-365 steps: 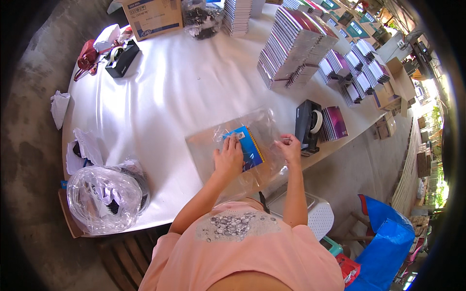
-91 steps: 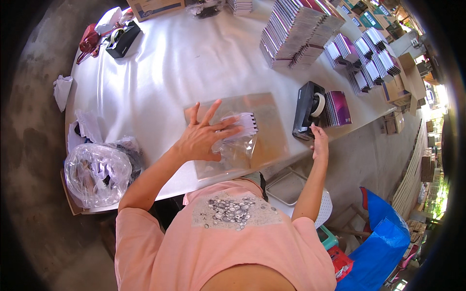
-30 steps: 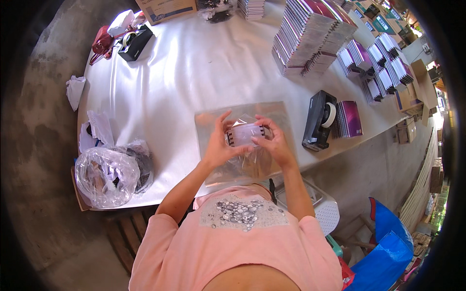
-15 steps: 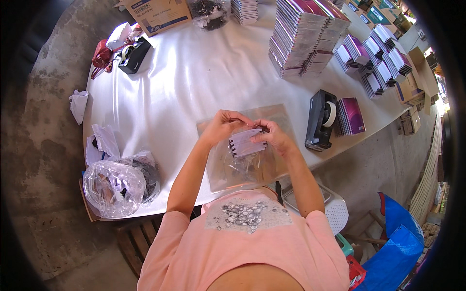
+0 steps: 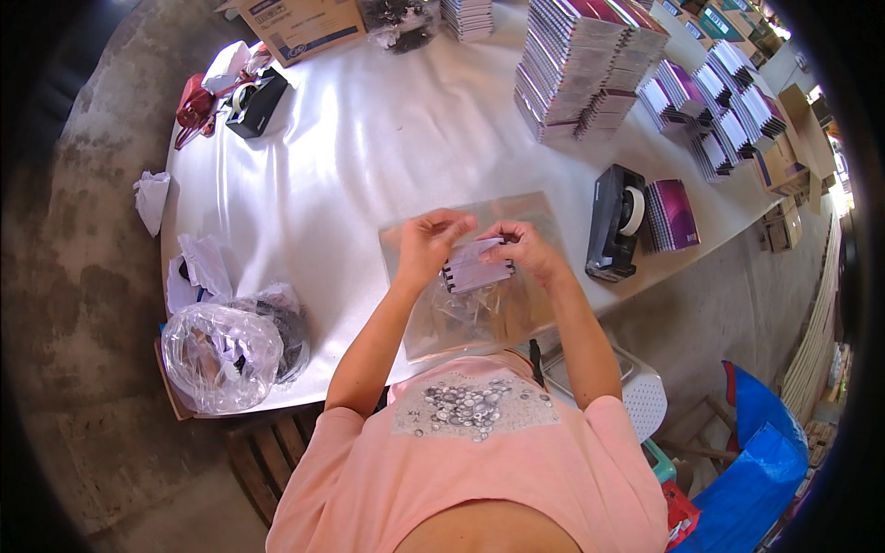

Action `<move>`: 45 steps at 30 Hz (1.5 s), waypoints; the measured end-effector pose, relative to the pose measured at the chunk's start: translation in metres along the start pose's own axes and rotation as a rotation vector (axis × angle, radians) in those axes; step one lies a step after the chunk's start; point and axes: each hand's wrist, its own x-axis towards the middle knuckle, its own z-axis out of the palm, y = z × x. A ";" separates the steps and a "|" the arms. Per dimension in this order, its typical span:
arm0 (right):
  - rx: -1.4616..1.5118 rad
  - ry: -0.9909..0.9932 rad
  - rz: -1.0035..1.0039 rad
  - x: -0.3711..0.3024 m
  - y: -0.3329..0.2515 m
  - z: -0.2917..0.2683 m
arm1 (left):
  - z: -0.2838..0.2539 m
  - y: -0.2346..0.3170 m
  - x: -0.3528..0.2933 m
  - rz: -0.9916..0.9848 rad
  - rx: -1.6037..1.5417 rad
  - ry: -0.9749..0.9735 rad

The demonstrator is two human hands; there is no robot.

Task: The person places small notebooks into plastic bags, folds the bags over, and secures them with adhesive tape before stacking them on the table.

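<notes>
My left hand (image 5: 430,241) and my right hand (image 5: 527,251) both grip a small stack of spiral notebooks (image 5: 477,269) wrapped in a clear plastic bag (image 5: 479,313). The bundle is held just above a pile of flat clear bags (image 5: 410,304) that lies on the white table (image 5: 350,157) in front of me. The bag's loose end hangs down toward my chest.
A black tape dispenser (image 5: 615,221) and a purple notebook (image 5: 671,215) lie to the right. Tall stacks of notebooks (image 5: 590,69) fill the far right. A bulging clear bag of scraps (image 5: 226,350) sits at the left edge, a second tape dispenser (image 5: 253,100) and a cardboard box (image 5: 304,23) far left.
Over the last second both hands lifted the bagged notebooks off the pile and turned them. Three seconds ago my left hand pressed the bag flat while my right reached toward the tape dispenser.
</notes>
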 end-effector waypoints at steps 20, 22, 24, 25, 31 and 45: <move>-0.872 0.414 -0.510 -0.034 -0.013 0.030 | 0.017 -0.007 -0.040 0.474 0.827 0.224; -0.968 0.445 -0.510 -0.037 -0.014 0.032 | 0.017 -0.001 -0.045 0.495 0.861 0.185; -0.994 0.476 -0.536 -0.038 -0.015 0.035 | 0.017 0.006 -0.054 0.517 0.896 0.141; -1.022 0.504 -0.564 -0.039 -0.016 0.036 | 0.018 0.010 -0.062 0.477 0.900 0.085; -1.642 0.465 -0.584 -0.056 -0.022 0.053 | 0.008 -0.017 -0.067 0.501 1.129 -0.004; -0.505 1.211 0.003 -0.118 0.060 -0.112 | 0.015 -0.045 -0.075 0.798 1.198 0.180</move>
